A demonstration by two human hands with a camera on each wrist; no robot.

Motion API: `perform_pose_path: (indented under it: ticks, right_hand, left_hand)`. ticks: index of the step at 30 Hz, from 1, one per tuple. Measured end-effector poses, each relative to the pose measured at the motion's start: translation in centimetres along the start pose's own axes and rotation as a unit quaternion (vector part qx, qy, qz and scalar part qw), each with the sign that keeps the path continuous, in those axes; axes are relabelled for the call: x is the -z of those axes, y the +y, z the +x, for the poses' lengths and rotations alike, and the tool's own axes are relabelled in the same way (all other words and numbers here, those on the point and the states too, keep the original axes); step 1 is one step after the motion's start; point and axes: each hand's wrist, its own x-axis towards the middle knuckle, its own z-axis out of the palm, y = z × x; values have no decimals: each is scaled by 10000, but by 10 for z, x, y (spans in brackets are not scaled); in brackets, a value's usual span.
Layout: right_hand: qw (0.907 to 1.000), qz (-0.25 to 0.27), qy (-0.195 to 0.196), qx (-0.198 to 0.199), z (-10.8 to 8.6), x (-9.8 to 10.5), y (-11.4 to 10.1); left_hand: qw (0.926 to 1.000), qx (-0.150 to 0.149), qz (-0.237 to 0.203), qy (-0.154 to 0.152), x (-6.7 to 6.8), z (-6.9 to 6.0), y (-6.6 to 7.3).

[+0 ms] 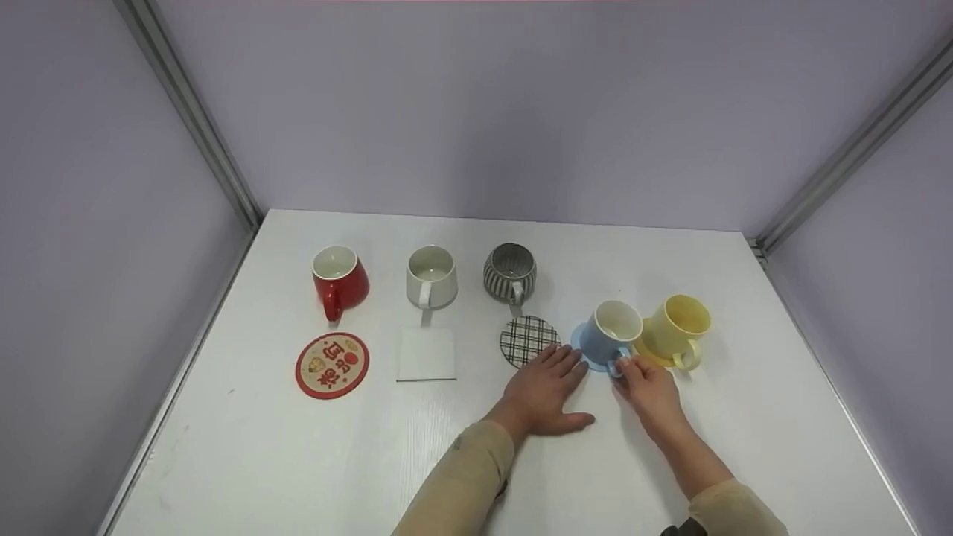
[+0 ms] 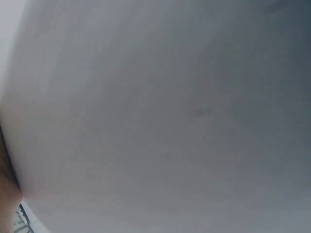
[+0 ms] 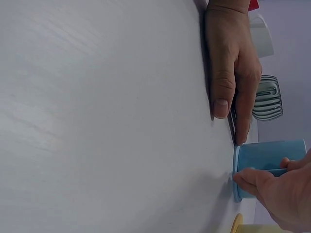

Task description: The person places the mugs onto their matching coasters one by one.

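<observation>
A light blue mug [image 1: 604, 339] stands on a round blue coaster [image 1: 578, 339], and my right hand [image 1: 652, 392] pinches its handle. In the right wrist view the mug [image 3: 265, 151] sits upright on the coaster's thin disc. My left hand [image 1: 547, 391] lies palm down with straight fingers, partly over a round plaid coaster [image 1: 525, 339]. Its fingertips reach the blue coaster's left edge. To the right of the blue mug, a yellow mug [image 1: 674, 339] stands on a yellow coaster [image 1: 646, 344]. The left wrist view holds mostly blurred tabletop.
A red mug [image 1: 350, 286], a white mug [image 1: 439, 286] and a grey striped mug [image 1: 499, 279] stand toward the back. Before them lie a red-rimmed round coaster [image 1: 333, 365] and a square white coaster [image 1: 426, 353]. Pale walls [image 1: 476, 112] enclose the white table [image 1: 298, 461].
</observation>
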Motion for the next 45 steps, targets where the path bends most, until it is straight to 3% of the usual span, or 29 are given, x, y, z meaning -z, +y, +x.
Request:
perform_pose_path:
  ticks: [13,19,28,37,45]
  right_hand:
    - [9995,161,-269,-81,4,-8,2]
    - [9996,103,-199,146,4,-11,5]
    - [9998,-65,-160,-128,-1,-4,6]
    - [9948,-825,371,459,-13,15,-1]
    - [9782,-1340,981,1249,-21,23,-7]
  left_hand:
    - [10000,-43,-62,30,-2,-8,-8]
    - [9999,-26,129,29,-1,-10,-8]
    - [9998,63,163,66,0,-12,-1]
    - [9998,49,-102,187,20,-20,-2]
    - [9990,251,104,365,48,-43,-28]
